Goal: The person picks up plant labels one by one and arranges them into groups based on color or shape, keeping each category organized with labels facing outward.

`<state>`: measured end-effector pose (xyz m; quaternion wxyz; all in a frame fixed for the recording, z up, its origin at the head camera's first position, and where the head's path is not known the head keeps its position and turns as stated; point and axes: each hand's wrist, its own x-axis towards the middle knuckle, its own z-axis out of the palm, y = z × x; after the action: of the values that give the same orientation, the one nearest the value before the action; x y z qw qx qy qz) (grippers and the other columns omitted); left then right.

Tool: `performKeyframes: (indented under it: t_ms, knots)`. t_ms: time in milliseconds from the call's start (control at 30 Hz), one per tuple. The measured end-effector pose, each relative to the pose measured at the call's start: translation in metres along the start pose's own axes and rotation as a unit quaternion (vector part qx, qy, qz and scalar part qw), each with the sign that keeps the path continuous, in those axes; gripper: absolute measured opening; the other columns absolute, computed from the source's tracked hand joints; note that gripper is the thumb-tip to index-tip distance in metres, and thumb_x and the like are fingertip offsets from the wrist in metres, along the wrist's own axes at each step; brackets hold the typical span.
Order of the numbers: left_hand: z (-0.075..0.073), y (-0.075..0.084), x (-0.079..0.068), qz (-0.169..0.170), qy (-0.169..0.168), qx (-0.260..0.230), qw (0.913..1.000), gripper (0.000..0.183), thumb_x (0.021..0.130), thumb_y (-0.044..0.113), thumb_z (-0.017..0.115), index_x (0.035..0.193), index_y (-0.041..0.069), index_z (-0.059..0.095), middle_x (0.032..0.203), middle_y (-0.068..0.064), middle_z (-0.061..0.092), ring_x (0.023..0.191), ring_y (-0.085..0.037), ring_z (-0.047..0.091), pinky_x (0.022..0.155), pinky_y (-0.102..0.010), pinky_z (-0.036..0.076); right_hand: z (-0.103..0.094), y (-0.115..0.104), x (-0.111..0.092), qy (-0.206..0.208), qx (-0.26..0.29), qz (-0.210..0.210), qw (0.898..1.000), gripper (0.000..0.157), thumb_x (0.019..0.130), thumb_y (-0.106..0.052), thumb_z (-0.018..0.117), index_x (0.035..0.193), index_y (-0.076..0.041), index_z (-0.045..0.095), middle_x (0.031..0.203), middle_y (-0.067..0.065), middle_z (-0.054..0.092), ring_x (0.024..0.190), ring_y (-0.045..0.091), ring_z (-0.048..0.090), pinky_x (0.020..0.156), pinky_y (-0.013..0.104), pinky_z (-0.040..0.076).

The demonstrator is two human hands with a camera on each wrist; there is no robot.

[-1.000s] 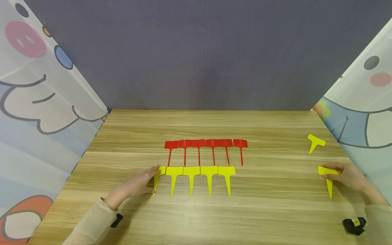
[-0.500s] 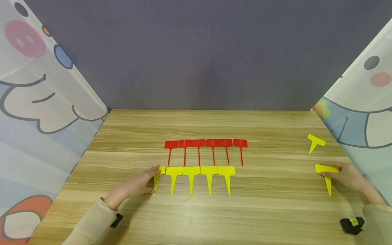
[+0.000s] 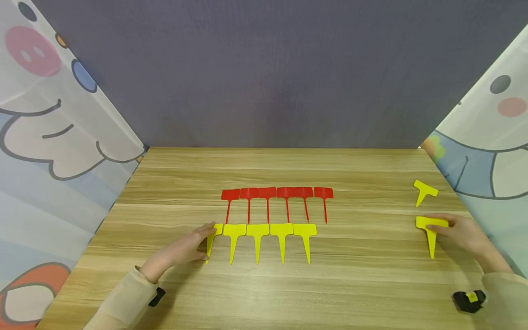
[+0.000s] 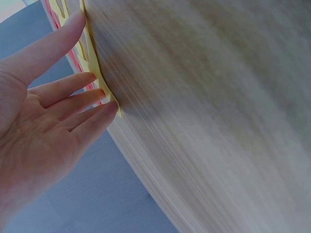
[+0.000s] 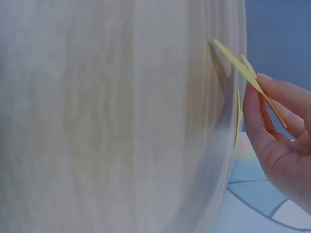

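In the head view, my left hand [image 3: 187, 247] touches the leftmost yellow T-shaped plant label [image 3: 211, 240], fingertips at its head and thumb near its pointed end. The left wrist view shows those fingers [image 4: 95, 104] fairly straight along the edge of this label [image 4: 102, 73]. At the right, my right hand [image 3: 464, 233] pinches another yellow plant label [image 3: 431, 231] by its head, stem pointing toward me. In the right wrist view this label [image 5: 243, 70] is raised off the table, its shadow falling beside it, between thumb and fingers.
Several yellow labels [image 3: 257, 231] lie side by side right of my left hand. Behind them runs a row of red plant labels [image 3: 268, 192]. One loose yellow label [image 3: 425, 191] lies tilted beyond my right hand. A grey panel [image 3: 272, 82] stands behind the wooden table [image 3: 330, 293].
My right hand has moved left and slightly away from me with its yellow plant label, which is now higher in the head view. My left hand has stayed in place.
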<state>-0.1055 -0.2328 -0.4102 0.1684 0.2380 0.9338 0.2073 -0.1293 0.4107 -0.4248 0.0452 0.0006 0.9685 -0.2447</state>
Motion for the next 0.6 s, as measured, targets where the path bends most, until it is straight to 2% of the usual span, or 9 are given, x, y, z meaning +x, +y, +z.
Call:
performKeyframes:
  t_ms: [100, 133, 200, 267, 367, 600]
  knots:
    - [0.0, 0.0, 0.0, -0.001, -0.002, 0.002, 1.0, 0.066, 0.068, 0.007, 0.073, 0.124, -0.012, 0.042, 0.138, -0.026, 0.028, 0.123, -0.041, 0.03, 0.095, -0.05, 0.033, -0.002, -0.007, 0.001, -0.017, 0.0, 0.001, 1.0, 0.053, 0.084, -0.039, 0.057, 0.118, 0.001, 0.054, 0.087, 0.014, 0.055, 0.06, 0.01, 0.033, 0.048, 0.023, 0.026]
    - [-0.001, 0.0, 0.0, -0.002, -0.001, 0.002, 1.0, 0.066, 0.068, 0.007, 0.073, 0.124, -0.011, 0.042, 0.138, -0.026, 0.028, 0.123, -0.041, 0.03, 0.095, -0.05, 0.033, -0.002, -0.009, 0.002, -0.026, 0.004, 0.0, 1.0, 0.053, 0.085, -0.039, 0.056, 0.119, 0.002, 0.053, 0.089, 0.019, 0.055, 0.064, 0.013, 0.037, 0.05, 0.022, 0.028]
    - [-0.001, 0.001, 0.0, -0.001, 0.0, 0.003, 1.0, 0.067, 0.068, 0.008, 0.073, 0.124, -0.011, 0.042, 0.137, -0.026, 0.028, 0.123, -0.041, 0.03, 0.095, -0.05, 0.033, -0.002, -0.014, 0.003, -0.029, 0.01, -0.004, 1.0, 0.052, 0.085, -0.037, 0.056, 0.119, 0.003, 0.053, 0.094, 0.026, 0.055, 0.069, 0.007, 0.041, 0.053, 0.021, 0.033]
    - [-0.001, 0.0, 0.0, 0.002, 0.001, 0.005, 1.0, 0.066, 0.068, 0.008, 0.074, 0.123, -0.012, 0.043, 0.137, -0.026, 0.029, 0.123, -0.042, 0.03, 0.095, -0.05, 0.033, -0.001, -0.018, 0.004, -0.026, 0.023, -0.011, 0.999, 0.05, 0.085, -0.034, 0.057, 0.117, 0.005, 0.053, 0.107, 0.033, 0.051, 0.074, 0.003, 0.043, 0.056, 0.02, 0.037]
    - [-0.001, -0.001, 0.0, 0.007, 0.002, 0.008, 0.9999, 0.066, 0.068, 0.008, 0.074, 0.123, -0.012, 0.043, 0.136, -0.027, 0.029, 0.122, -0.042, 0.031, 0.094, -0.051, 0.034, 0.002, -0.024, 0.006, -0.015, 0.042, -0.02, 0.999, 0.046, 0.085, -0.029, 0.059, 0.115, 0.005, 0.055, 0.114, 0.035, 0.047, 0.07, -0.006, 0.042, 0.055, 0.018, 0.04]
    - [-0.001, 0.0, 0.0, 0.002, 0.002, 0.006, 1.0, 0.066, 0.068, 0.007, 0.073, 0.123, -0.012, 0.043, 0.137, -0.027, 0.028, 0.123, -0.042, 0.03, 0.095, -0.05, 0.033, 0.007, -0.039, 0.009, -0.026, 0.082, -0.029, 0.996, 0.045, 0.085, -0.024, 0.059, 0.116, 0.009, 0.052, 0.114, 0.033, 0.047, 0.065, 0.0, 0.053, 0.056, 0.02, 0.047]
